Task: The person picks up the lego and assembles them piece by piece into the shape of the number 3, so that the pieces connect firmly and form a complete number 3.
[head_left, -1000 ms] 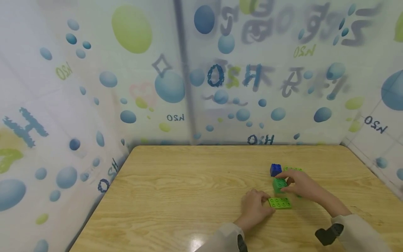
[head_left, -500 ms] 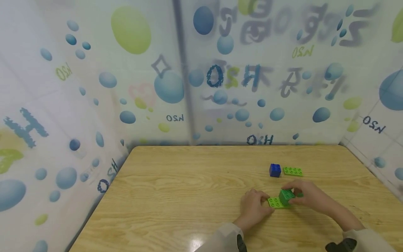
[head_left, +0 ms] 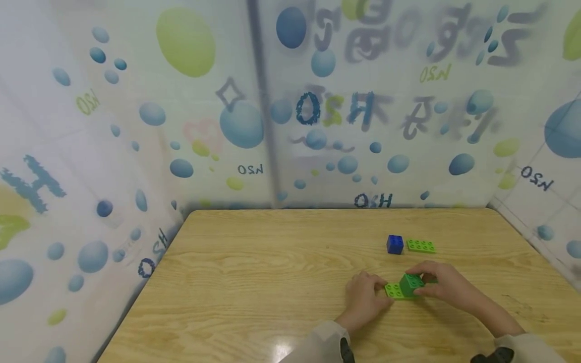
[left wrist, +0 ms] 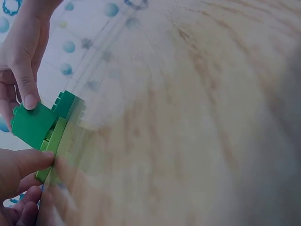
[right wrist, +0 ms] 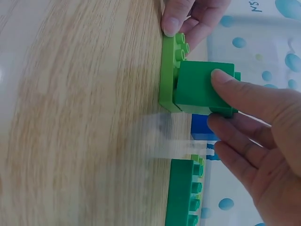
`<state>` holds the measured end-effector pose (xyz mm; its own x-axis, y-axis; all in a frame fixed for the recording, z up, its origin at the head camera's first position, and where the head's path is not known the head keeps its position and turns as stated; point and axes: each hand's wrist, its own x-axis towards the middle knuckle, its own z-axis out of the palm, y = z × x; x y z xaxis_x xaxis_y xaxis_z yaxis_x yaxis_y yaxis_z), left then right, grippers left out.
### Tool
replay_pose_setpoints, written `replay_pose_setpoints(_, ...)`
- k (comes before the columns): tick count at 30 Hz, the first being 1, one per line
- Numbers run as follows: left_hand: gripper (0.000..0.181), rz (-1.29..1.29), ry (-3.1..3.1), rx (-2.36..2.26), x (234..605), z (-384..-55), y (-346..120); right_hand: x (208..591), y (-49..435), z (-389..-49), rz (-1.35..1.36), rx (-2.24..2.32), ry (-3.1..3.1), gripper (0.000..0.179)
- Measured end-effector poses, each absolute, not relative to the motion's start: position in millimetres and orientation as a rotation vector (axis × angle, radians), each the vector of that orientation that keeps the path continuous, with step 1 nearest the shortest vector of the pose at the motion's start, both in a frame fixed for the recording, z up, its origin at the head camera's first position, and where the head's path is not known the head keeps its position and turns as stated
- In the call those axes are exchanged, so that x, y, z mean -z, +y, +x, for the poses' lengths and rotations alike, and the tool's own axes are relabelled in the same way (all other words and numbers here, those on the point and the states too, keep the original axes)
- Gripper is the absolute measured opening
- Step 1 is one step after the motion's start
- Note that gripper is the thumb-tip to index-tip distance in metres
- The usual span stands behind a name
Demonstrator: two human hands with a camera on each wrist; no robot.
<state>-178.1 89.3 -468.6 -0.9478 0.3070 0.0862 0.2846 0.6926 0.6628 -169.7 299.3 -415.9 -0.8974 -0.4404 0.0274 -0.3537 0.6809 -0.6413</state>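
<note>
A light green flat brick (head_left: 393, 291) lies on the table, and my left hand (head_left: 365, 298) pinches its left end between thumb and fingers. On the right half of that flat brick stands a green square brick (head_left: 411, 286); my right hand (head_left: 449, 288) grips it by its sides with thumb and fingertips. The right wrist view shows the square brick (right wrist: 202, 87) against the studs, leaving several studs bare near the left hand's fingers (right wrist: 171, 23). Whether it is pressed fully down, I cannot tell.
Behind the hands are a blue brick (head_left: 395, 244) and another light green flat brick (head_left: 421, 246). A longer green brick (right wrist: 181, 193) lies near the right hand, mostly hidden by it in the head view. Bubble-printed curtains border the wooden table (head_left: 254, 272).
The right hand has brought the green square brick toward me, from behind the flat brick onto its right half. The left hand has stayed at the flat brick's left end.
</note>
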Motion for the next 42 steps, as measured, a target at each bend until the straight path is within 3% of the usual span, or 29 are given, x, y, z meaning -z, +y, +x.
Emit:
replay_pose_setpoints(13,0.031,0.537,2.902,-1.09,471,-179,89,419,294,-169,-0.744,0.967,2.863,0.037)
replay_pose_setpoints(19,0.029,0.532,2.875,-1.123,472,-179,89,420,293,-172,-0.644,0.97,2.831,0.035)
replay_pose_setpoints(31,0.028,0.541,2.821,-1.154,473,-181,87,427,292,-178,-0.555,1.023,2.795,0.037)
replay_pose_setpoints(42,0.028,0.526,2.826,-1.141,471,-182,89,429,300,-178,-0.631,1.115,2.711,0.043)
